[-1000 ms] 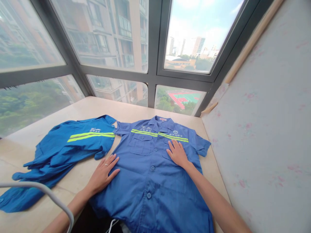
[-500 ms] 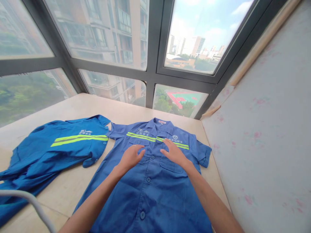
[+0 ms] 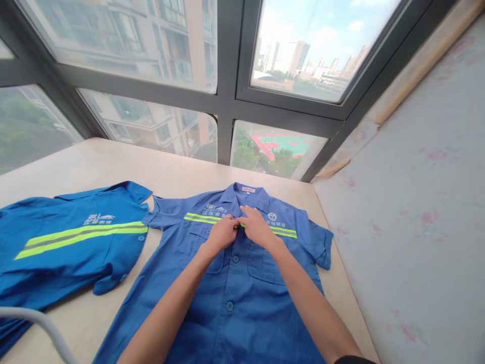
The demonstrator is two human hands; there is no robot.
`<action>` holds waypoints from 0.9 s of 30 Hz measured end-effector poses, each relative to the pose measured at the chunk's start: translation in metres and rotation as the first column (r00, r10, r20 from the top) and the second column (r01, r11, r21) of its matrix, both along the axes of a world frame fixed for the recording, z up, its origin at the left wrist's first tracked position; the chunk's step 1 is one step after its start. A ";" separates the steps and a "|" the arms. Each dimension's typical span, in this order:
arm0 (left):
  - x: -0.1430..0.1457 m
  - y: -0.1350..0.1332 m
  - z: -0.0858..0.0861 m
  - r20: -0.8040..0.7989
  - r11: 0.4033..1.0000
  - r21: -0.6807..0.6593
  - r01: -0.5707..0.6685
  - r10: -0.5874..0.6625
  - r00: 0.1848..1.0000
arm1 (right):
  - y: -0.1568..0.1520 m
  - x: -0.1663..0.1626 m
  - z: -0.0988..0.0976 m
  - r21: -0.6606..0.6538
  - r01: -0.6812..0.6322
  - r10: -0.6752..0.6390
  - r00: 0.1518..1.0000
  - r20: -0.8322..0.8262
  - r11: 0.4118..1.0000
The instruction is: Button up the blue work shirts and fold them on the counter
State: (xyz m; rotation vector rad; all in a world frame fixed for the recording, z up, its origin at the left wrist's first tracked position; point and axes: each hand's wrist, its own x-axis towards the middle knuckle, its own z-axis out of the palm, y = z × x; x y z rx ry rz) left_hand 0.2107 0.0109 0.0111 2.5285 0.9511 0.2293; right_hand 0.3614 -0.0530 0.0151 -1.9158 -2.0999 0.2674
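Note:
A blue short-sleeved work shirt [image 3: 200,303] lies spread face up, its collar towards the window. Yellow-green reflective stripes cross its chest, with white printing above them. At the front placket, level with the stripes, my left hand [image 3: 224,232] pinches the shirt's edge with closed fingers. My right hand [image 3: 257,227] meets it from the other side, thumb and fingertips closed on the same spot of the placket. Whatever button lies there is hidden by my fingers. Lower on the placket, a button [image 3: 229,306] shows.
A second blue work shirt [image 3: 76,263] with a striped chest lies rumpled on the left of the pale ledge [image 3: 182,173]. A white curved tube [image 3: 41,321] crosses the lower left corner. Windows stand behind, and a flowered wall [image 3: 409,212] bounds the right.
Both hands have come together at the shirt's placket; before, they hovered apart over the chest pockets. The fingers have closed on the fabric. The camera view has shifted slightly.

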 end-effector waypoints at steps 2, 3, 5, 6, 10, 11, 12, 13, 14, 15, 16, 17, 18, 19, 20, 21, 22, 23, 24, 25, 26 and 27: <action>-0.003 0.005 -0.002 0.044 0.998 -0.047 0.044 -0.042 0.998 | 0.001 0.002 -0.002 0.009 -0.025 0.024 1.000 0.019 1.000; -0.004 0.007 -0.004 0.069 0.996 -0.067 0.061 -0.057 0.996 | 0.002 0.003 -0.002 0.027 -0.036 0.035 0.999 0.030 0.999; -0.006 0.010 -0.006 0.116 0.993 -0.098 0.069 -0.057 0.992 | 0.003 0.006 0.001 0.079 -0.062 0.057 0.997 0.052 0.995; -0.006 0.011 -0.006 0.134 0.992 -0.110 0.054 -0.039 0.990 | 0.003 0.008 0.003 0.107 -0.079 0.073 0.995 0.061 0.991; -0.003 0.014 -0.003 0.151 0.979 -0.203 -0.029 0.061 0.987 | 0.004 0.015 0.011 0.174 -0.168 0.157 0.985 0.078 0.970; -0.001 0.015 -0.002 0.154 0.972 -0.234 -0.039 0.076 0.985 | 0.004 0.016 0.012 0.176 -0.190 0.178 0.981 0.079 0.966; 0.000 0.017 -0.001 0.162 0.963 -0.265 -0.045 0.090 0.983 | 0.004 0.017 0.013 0.179 -0.209 0.198 0.977 0.078 0.961; 0.001 0.018 0.000 0.177 0.955 -0.292 -0.049 0.104 0.979 | 0.003 0.018 0.013 0.185 -0.225 0.215 0.974 0.076 0.957; 0.003 0.018 0.001 0.196 0.947 -0.316 -0.056 0.123 0.973 | 0.003 0.019 0.012 0.196 -0.237 0.227 0.971 0.071 0.951; 0.003 0.019 0.002 0.213 0.938 -0.341 -0.065 0.144 0.966 | 0.002 0.020 0.012 0.212 -0.246 0.237 0.969 0.065 0.946; 0.004 0.019 0.002 0.226 0.924 -0.376 -0.074 0.169 0.959 | 0.002 0.021 0.011 0.231 -0.251 0.244 0.968 0.059 0.940; 0.004 0.020 0.002 0.234 0.904 -0.420 -0.083 0.195 0.952 | 0.002 0.022 0.010 0.249 -0.256 0.250 0.967 0.054 0.934; 0.004 0.019 0.002 0.240 0.879 -0.469 -0.086 0.221 0.945 | 0.003 0.023 0.009 0.265 -0.261 0.257 0.965 0.049 0.928; 0.004 0.019 0.002 0.245 0.849 -0.522 -0.085 0.244 0.938 | 0.003 0.024 0.008 0.277 -0.268 0.266 0.963 0.046 0.923; 0.004 0.019 0.002 0.249 0.813 -0.576 -0.082 0.270 0.930 | 0.004 0.024 0.007 0.287 -0.275 0.274 0.961 0.045 0.917; 0.004 0.019 0.001 0.253 0.775 -0.627 -0.079 0.298 0.920 | 0.004 0.025 0.006 0.296 -0.281 0.281 0.959 0.045 0.913; 0.004 0.018 0.001 0.254 0.736 -0.673 -0.077 0.328 0.910 | 0.005 0.025 0.005 0.305 -0.285 0.285 0.957 0.047 0.909; 0.004 0.018 0.001 0.252 0.698 -0.712 -0.077 0.357 0.899 | 0.005 0.025 0.004 0.315 -0.287 0.287 0.957 0.048 0.905; 0.004 0.019 0.000 0.245 0.662 -0.746 -0.079 0.383 0.891 | 0.005 0.025 0.003 0.326 -0.287 0.287 0.957 0.048 0.901; 0.004 0.019 0.000 0.236 0.632 -0.771 -0.082 0.403 0.884 | 0.005 0.025 0.001 0.341 -0.285 0.287 0.957 0.046 0.896; 0.004 0.019 -0.001 0.230 0.612 -0.786 -0.084 0.417 0.879 | 0.005 0.025 -0.001 0.359 -0.283 0.287 0.957 0.043 0.889; 0.004 0.019 -0.001 0.229 0.603 -0.793 -0.085 0.425 0.875 | 0.004 0.024 -0.003 0.378 -0.283 0.290 0.956 0.039 0.882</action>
